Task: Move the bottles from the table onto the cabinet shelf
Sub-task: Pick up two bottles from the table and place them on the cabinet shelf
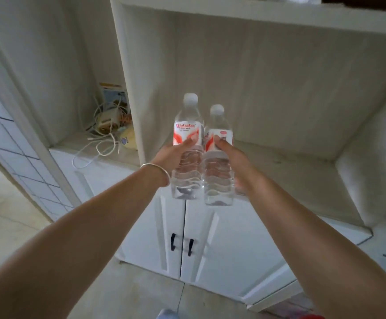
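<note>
The left hand (171,155) is gripping a clear, ribbed plastic water bottle with a white cap and red-and-white label (187,143), its fingers curling round the label band. The right hand (231,155) is gripping a second clear ribbed bottle with a matching label (218,157). Both bottles are standing upright in the air, touching side by side, in front of the pale, wood-grained cabinet shelf (291,162) (neither is resting on it). A thin silver bangle (156,172) is circling the left wrist. Tangled white cables (102,139) are lying in the neighbouring compartment, above glossy white panelled doors (210,238).
</note>
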